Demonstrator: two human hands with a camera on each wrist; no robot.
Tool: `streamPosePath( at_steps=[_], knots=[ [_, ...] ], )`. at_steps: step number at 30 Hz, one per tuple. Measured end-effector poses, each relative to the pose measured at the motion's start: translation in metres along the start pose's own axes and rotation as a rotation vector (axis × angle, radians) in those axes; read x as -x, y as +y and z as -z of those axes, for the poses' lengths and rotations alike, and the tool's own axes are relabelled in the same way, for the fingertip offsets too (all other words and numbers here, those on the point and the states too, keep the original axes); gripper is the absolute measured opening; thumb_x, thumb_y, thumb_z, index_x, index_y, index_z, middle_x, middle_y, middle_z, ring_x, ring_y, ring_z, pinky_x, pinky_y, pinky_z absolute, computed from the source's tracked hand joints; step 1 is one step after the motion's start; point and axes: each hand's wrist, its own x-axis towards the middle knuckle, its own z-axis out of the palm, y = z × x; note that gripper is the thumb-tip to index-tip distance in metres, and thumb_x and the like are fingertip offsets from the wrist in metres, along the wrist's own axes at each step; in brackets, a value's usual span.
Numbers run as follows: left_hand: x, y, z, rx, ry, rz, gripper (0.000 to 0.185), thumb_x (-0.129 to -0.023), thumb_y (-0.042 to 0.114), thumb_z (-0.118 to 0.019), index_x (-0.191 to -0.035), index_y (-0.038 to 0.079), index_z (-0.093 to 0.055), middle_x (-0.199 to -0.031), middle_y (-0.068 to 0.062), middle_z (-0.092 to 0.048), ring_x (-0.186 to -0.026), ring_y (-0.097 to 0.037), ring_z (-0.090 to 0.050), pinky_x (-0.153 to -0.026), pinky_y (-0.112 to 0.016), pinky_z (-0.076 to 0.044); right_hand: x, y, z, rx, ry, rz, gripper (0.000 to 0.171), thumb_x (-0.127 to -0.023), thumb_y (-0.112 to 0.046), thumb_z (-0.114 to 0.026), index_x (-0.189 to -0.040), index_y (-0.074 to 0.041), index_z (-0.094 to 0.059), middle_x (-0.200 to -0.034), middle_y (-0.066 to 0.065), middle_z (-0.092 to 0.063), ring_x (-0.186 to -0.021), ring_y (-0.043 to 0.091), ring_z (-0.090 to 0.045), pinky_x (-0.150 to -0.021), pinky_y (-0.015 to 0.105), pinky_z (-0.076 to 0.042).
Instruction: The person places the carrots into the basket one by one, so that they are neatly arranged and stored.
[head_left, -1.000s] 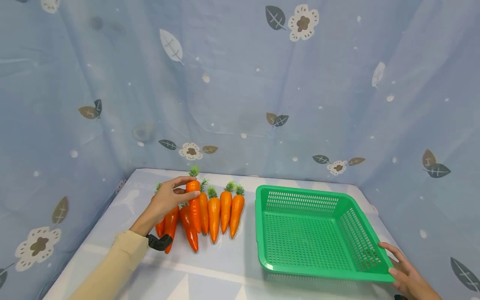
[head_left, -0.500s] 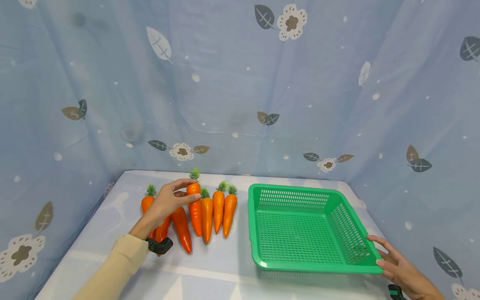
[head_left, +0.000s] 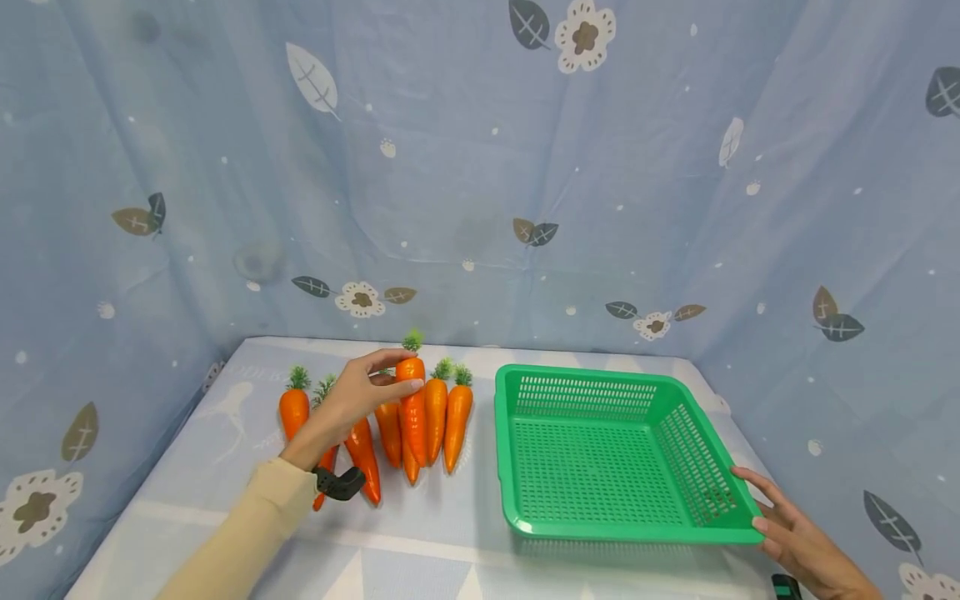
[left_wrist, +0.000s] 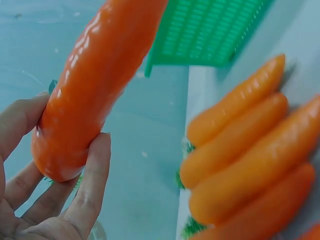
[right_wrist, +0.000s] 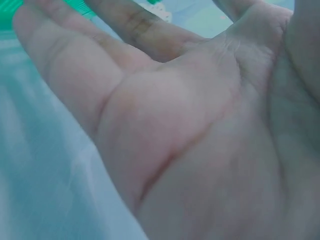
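My left hand (head_left: 352, 400) pinches an orange carrot (head_left: 413, 417) near its thick top, with thumb and fingers on either side. The carrot is held over the row, its green tuft (head_left: 412, 340) up and its tip pointing down. In the left wrist view, the same carrot (left_wrist: 95, 90) fills the space above the fingers. Several other carrots (head_left: 458, 425) lie side by side on the table; my forearm and hand hide parts of some. At the near right corner of a green plastic basket (head_left: 637, 532), my right hand (head_left: 802, 537) grips the rim between thumb and fingers.
The basket has slatted walls and a perforated floor (head_left: 592, 467), with nothing in it. A pale patterned cloth covers the table (head_left: 420, 550). Blue curtains (head_left: 450, 167) with leaves and flowers rise behind and at both sides.
My left hand has moved the pinched carrot up from its place in the row and to the right, over its neighbours. The right hand stays at the basket corner. The head view has shifted slightly.
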Motion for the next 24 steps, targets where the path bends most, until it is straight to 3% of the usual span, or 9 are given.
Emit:
streamPosePath(
  at_steps=[5,13,19,24],
  knots=[
    [-0.007,0.013,-0.016,0.072,-0.037,-0.018,0.063,-0.084,0.040,-0.087,-0.140,0.024,-0.062,-0.139,-0.001,-0.061,-0.113,-0.023,-0.067,-0.101,-0.048,-0.052,0.001,-0.001,-0.005,-0.002,0.001,-0.010,0.066,-0.115,-0.020,-0.027,-0.161,-0.049,0.009,-0.151,0.001,0.054,-0.116,-0.016,-0.049,-0.102,0.039,-0.050],
    [-0.021,0.029,-0.043,0.136,-0.105,-0.061,0.059,-0.086,0.032,-0.087,-0.138,0.021,-0.063,-0.132,-0.003,-0.064,-0.111,-0.023,-0.069,-0.096,-0.043,-0.056,0.001,-0.004,-0.004,0.046,0.027,-0.044,0.064,-0.115,-0.023,-0.028,-0.161,-0.049,0.007,-0.153,0.010,0.052,-0.116,-0.008,-0.049,-0.107,0.049,-0.047],
    [-0.028,0.032,-0.061,0.206,-0.155,-0.103,0.056,-0.087,0.025,-0.086,-0.138,0.016,-0.064,-0.129,-0.008,-0.066,-0.106,-0.028,-0.070,-0.095,-0.053,-0.056,-0.001,-0.003,-0.002,-0.012,-0.039,-0.008,0.062,-0.115,-0.021,-0.025,-0.161,-0.049,0.005,-0.150,0.009,0.055,-0.123,0.000,-0.055,-0.109,0.053,-0.045],
    [-0.032,0.038,-0.076,0.219,-0.192,-0.121,0.056,-0.088,0.027,-0.085,-0.138,0.015,-0.064,-0.130,-0.007,-0.065,-0.102,-0.028,-0.071,-0.091,-0.047,-0.058,-0.001,-0.001,-0.001,-0.044,-0.067,0.013,0.061,-0.115,-0.020,-0.022,-0.161,-0.049,0.006,-0.147,0.005,0.058,-0.123,-0.006,-0.053,-0.109,0.053,-0.045]
  ],
)
